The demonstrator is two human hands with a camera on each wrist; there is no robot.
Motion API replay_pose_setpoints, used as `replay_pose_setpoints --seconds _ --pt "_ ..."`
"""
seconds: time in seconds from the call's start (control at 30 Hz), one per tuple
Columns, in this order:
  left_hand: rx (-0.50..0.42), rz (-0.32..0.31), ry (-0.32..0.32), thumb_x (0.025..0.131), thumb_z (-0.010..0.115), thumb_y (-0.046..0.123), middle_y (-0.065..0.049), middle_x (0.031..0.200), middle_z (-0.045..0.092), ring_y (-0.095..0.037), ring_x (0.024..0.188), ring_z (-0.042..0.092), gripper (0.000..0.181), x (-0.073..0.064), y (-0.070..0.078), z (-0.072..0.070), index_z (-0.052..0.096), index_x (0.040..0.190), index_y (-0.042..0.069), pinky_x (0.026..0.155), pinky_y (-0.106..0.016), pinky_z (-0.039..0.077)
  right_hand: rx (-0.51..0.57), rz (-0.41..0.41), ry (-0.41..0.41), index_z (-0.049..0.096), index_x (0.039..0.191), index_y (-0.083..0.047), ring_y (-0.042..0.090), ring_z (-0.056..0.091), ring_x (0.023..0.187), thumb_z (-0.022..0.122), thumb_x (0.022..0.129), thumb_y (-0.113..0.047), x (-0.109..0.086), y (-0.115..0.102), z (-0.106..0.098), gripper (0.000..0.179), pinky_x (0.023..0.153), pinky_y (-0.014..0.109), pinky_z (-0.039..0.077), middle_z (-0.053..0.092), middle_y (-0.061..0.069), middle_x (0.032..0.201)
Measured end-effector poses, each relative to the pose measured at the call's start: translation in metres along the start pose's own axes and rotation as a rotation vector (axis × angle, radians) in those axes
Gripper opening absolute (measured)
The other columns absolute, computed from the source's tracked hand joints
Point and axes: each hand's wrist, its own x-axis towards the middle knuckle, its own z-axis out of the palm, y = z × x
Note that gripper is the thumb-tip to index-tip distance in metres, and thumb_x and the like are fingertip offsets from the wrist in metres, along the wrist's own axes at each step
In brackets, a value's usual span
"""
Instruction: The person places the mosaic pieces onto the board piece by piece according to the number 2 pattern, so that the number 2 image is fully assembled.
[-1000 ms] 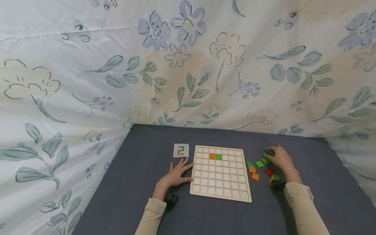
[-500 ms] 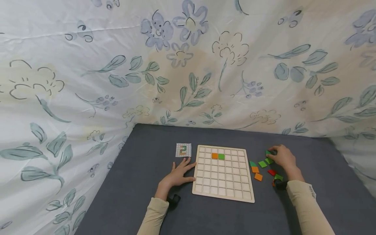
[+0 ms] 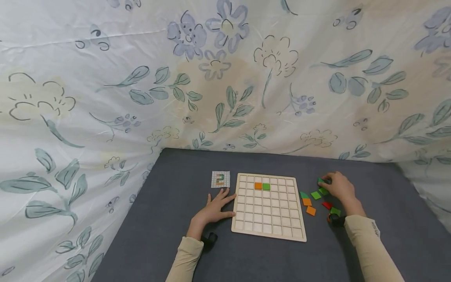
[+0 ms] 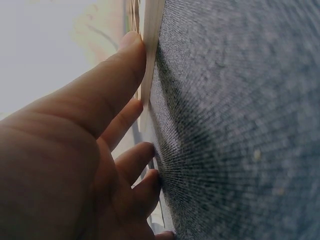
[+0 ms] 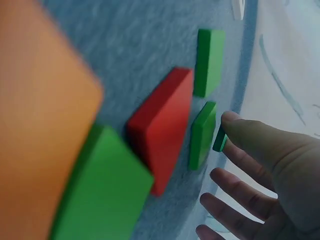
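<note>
My left hand [image 3: 213,209] rests at the left edge of a pale wooden grid board [image 3: 269,237], fingers spread. In the left wrist view, the thumb [image 4: 112,72] touches the board's rim. An orange tile [image 3: 258,186] and a bright green tile [image 3: 266,187] sit side by side in the board's second row. Right of the board, my right hand [image 3: 340,188] pinches a dark green tile [image 5: 219,138] between thumb and index finger. Nearest it lie two bright green tiles, one flat on the table [image 5: 202,137] and another beyond [image 5: 209,62].
Between board and right hand lie orange tiles [image 3: 311,211], a teal-green tile [image 3: 303,195], a red tile [image 3: 327,205] and a green tile [image 3: 335,211]. A small pattern card [image 3: 220,179] lies left of the board. Floral cloth [image 3: 225,78] stands behind the dark table [image 3: 169,188].
The head view has shifted slightly. Both hands keep nearly the same places, the right still at the dark green tile, the left at the board's edge.
</note>
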Motion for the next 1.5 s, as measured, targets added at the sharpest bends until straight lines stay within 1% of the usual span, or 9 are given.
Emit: replay_pose_setpoints --seconds 0.23,0.47,0.57,0.7,0.83,0.97,1.07,1.2,1.5 --pt "0.009 -0.005 -0.004 0.088 0.061 0.040 -0.014 0.154 0.016 -0.034 0.142 0.005 0.069 0.002 0.000 0.001 0.032 0.146 0.017 0.105 -0.067 -0.008 0.027 -0.016 0.032 0.064 0.107 0.003 0.041 0.052 0.088 0.066 0.086 -0.028 0.000 -0.016 -0.001 0.038 0.063 0.048 0.044 0.049 0.027 0.107" --pt "0.013 -0.009 -0.005 0.088 0.061 0.041 -0.013 0.154 0.016 -0.034 0.143 0.005 0.070 0.003 -0.003 0.003 0.031 0.147 0.018 0.105 -0.067 -0.008 0.047 -0.059 0.032 0.064 0.110 0.001 0.049 0.046 0.106 0.064 0.087 -0.029 -0.001 -0.039 -0.001 0.038 0.075 0.058 0.045 0.044 0.032 0.122" --pt "0.009 -0.007 -0.006 0.088 0.061 0.041 -0.013 0.154 0.015 -0.035 0.142 0.005 0.069 0.002 -0.004 0.003 0.032 0.146 0.018 0.105 -0.067 -0.008 0.058 -0.077 0.026 0.064 0.111 0.000 0.050 0.044 0.109 0.065 0.087 -0.030 -0.003 -0.050 -0.001 0.038 0.076 0.059 0.044 0.044 0.031 0.123" --pt "0.006 0.001 -0.003 0.088 0.061 0.040 -0.014 0.154 0.015 -0.035 0.142 0.006 0.069 0.001 -0.004 0.002 0.032 0.146 0.017 0.105 -0.068 -0.008 0.077 -0.102 0.028 0.064 0.111 -0.001 0.049 0.045 0.107 0.065 0.087 -0.030 -0.005 -0.063 0.001 0.037 0.073 0.057 0.046 0.045 0.030 0.123" --pt "0.004 0.003 -0.004 0.088 0.061 0.039 -0.014 0.154 0.015 -0.035 0.142 0.006 0.069 0.000 -0.003 0.002 0.032 0.146 0.017 0.105 -0.068 -0.008 0.101 -0.126 0.024 0.065 0.110 -0.003 0.049 0.047 0.107 0.065 0.087 -0.029 -0.007 -0.072 0.006 0.035 0.073 0.058 0.045 0.045 0.029 0.124" --pt "0.002 -0.004 -0.009 0.088 0.061 0.040 -0.013 0.154 0.015 -0.035 0.142 0.005 0.069 -0.001 -0.002 0.001 0.032 0.146 0.017 0.105 -0.067 -0.008 0.112 -0.134 0.008 0.065 0.111 -0.003 0.049 0.045 0.110 0.065 0.087 -0.028 -0.009 -0.080 0.009 0.034 0.075 0.060 0.045 0.045 0.029 0.125" --pt "0.007 -0.007 -0.007 0.088 0.061 0.040 -0.013 0.154 0.015 -0.034 0.142 0.006 0.069 0.000 -0.002 0.001 0.032 0.146 0.018 0.105 -0.067 -0.008 0.119 -0.132 -0.013 0.065 0.112 -0.004 0.050 0.042 0.114 0.065 0.087 -0.031 -0.009 -0.085 0.012 0.037 0.078 0.062 0.043 0.042 0.029 0.130" --pt "0.015 -0.009 -0.006 0.088 0.061 0.041 -0.013 0.154 0.015 -0.034 0.143 0.006 0.069 0.001 -0.003 0.002 0.032 0.147 0.019 0.105 -0.067 -0.008 0.130 -0.141 -0.016 0.065 0.111 -0.005 0.050 0.040 0.116 0.066 0.086 -0.034 -0.008 -0.091 0.016 0.038 0.079 0.063 0.043 0.040 0.029 0.133" --pt "0.011 -0.012 -0.005 0.088 0.060 0.040 -0.013 0.154 0.015 -0.034 0.143 0.005 0.069 0.002 -0.002 0.002 0.031 0.147 0.018 0.106 -0.067 -0.008 0.141 -0.178 -0.008 0.068 0.107 -0.006 0.045 0.048 0.110 0.067 0.086 -0.032 -0.008 -0.102 0.024 0.033 0.076 0.057 0.046 0.048 0.026 0.125"
